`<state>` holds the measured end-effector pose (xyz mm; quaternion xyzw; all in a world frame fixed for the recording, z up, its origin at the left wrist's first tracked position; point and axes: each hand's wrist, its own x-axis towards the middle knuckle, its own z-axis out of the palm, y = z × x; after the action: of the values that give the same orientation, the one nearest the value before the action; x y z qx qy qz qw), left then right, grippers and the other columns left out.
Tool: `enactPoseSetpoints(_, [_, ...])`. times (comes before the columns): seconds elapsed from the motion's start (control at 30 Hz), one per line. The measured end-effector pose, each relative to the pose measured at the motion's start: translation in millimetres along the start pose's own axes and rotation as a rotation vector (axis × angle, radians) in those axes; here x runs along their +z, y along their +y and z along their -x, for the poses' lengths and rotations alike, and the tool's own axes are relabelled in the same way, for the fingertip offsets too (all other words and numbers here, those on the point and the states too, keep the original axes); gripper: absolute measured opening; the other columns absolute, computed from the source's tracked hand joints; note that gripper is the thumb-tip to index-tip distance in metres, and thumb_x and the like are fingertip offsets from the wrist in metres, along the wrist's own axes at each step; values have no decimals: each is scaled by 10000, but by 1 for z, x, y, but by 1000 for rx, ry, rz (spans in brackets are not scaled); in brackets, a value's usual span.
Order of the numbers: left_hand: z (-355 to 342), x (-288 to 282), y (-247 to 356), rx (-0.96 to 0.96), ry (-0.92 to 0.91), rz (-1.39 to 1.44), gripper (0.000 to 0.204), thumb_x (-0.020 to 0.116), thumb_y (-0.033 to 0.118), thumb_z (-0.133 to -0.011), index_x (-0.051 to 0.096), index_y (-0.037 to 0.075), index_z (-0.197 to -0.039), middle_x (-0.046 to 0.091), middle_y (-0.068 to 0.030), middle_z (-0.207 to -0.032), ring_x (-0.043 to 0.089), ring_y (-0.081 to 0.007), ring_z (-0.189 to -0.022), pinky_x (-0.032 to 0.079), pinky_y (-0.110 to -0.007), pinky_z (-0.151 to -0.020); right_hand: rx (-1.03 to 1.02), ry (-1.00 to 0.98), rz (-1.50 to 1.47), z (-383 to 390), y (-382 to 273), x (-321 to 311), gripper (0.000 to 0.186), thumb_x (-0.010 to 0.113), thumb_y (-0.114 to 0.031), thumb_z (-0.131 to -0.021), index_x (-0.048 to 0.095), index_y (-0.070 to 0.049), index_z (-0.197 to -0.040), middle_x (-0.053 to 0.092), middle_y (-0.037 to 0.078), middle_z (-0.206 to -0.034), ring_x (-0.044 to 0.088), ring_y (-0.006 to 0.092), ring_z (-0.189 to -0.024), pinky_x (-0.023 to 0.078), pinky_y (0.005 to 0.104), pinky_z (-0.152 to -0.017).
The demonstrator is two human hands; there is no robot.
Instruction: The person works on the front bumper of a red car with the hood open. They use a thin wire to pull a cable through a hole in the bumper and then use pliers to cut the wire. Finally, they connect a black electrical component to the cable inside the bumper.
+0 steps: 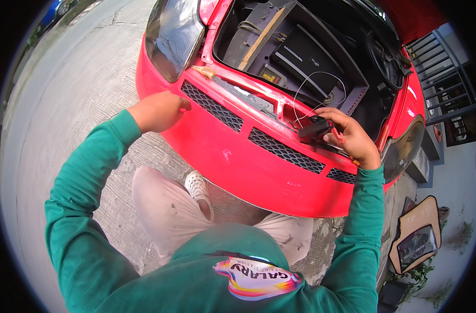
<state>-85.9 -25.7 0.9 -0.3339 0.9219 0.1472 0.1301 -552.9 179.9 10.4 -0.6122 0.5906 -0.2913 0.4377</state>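
Observation:
My right hand [351, 136] grips a small black part with a red piece [315, 129] at the upper edge of the red car bumper [225, 148]. A thin white wire [296, 96] loops up beside that part over the open compartment. Over the left end of the dark mesh grille [212, 106] is my left hand [162, 110], its fingers curled inward. Whatever it may hold is hidden from view. Near it, a tan, pointed piece [204, 71] lies on the red ledge beside the headlight [174, 39].
Inside the open compartment sits a dark boxed panel [313, 60] with a wooden strip [261, 39] along one side. A speaker-like round piece [385, 60] is at its right. Below me is grooved concrete [86, 78]. A framed tan board [415, 235] and a metal railing [441, 68] stand at right.

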Motion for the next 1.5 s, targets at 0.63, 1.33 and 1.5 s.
enactPoseSetpoints(0.63, [43,-52,29,-174,165,-281,319,667,86,-944,880,139,-1174,841,-149,-1038,804,-356,-986,640,-489,-912,112,-33,-41,2,2,-2,533,763,14,-961,668,-23,-1484,718,39,-1249,744,151,-1087,617,326,-1025])
enactPoseSetpoints(1.33, [97,-62,47,-298,276,-32,287,631,94,-958,861,36,-1120,816,-225,-996,790,-396,-970,620,-468,-897,64,-50,9,-7,1,-8,615,818,-46,-838,710,4,-1442,496,165,-1715,613,263,-1469,493,397,-1230])
enactPoseSetpoints(1.5, [106,-57,55,-273,364,74,261,625,42,-856,835,0,-1004,778,-262,-910,744,-416,-849,597,-473,-783,258,-155,-325,-20,-8,-23,827,779,-557,-899,581,7,-1470,521,306,-1642,632,391,-1446,513,490,-1223])
